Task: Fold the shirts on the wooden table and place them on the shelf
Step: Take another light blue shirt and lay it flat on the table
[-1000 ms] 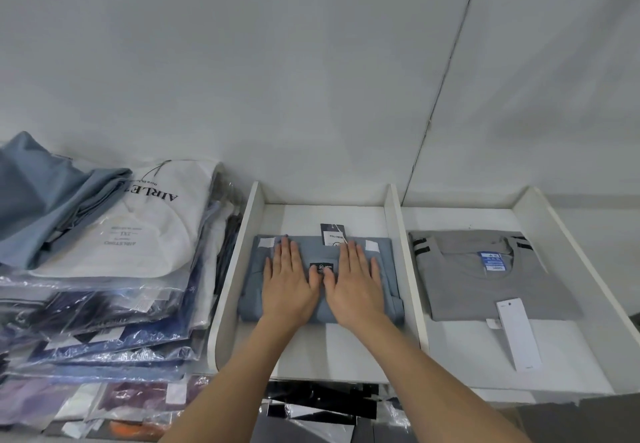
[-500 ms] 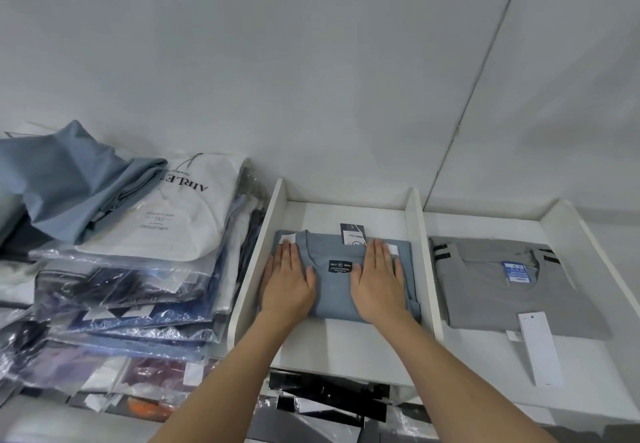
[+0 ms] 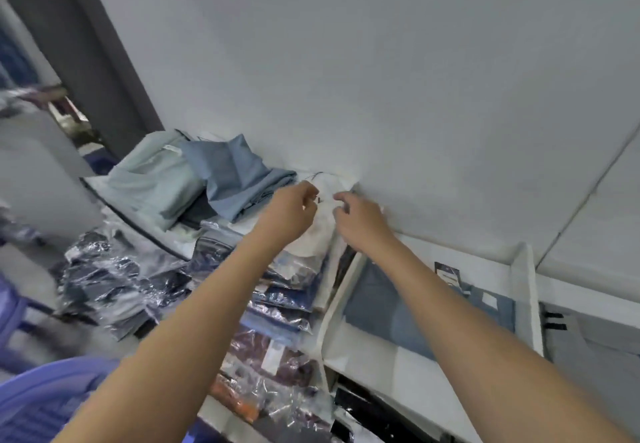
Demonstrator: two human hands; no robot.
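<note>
The folded blue shirt (image 3: 377, 307) lies flat in the left compartment of the white shelf (image 3: 523, 290), and no hand touches it. A grey folded shirt (image 3: 595, 349) fills the compartment to its right. Both hands are over a white bagged shirt (image 3: 320, 235) on top of the pile to the left of the shelf. My left hand (image 3: 291, 214) has its fingers curled at the bag's far edge. Beside it my right hand (image 3: 360, 221) is also curled over the bag. Motion blur hides whether either hand grips it.
A loose blue shirt (image 3: 239, 179) and a pale green shirt (image 3: 152, 179) lie heaped behind the pile against the wall. Several plastic-bagged garments (image 3: 277, 307) are stacked below the white bag. A purple plastic chair (image 3: 41, 404) sits at the lower left.
Both hands have lifted off the blue shirt in the shelf and moved left to the white bagged shirt on the pile. My head has turned left and the view tilts.
</note>
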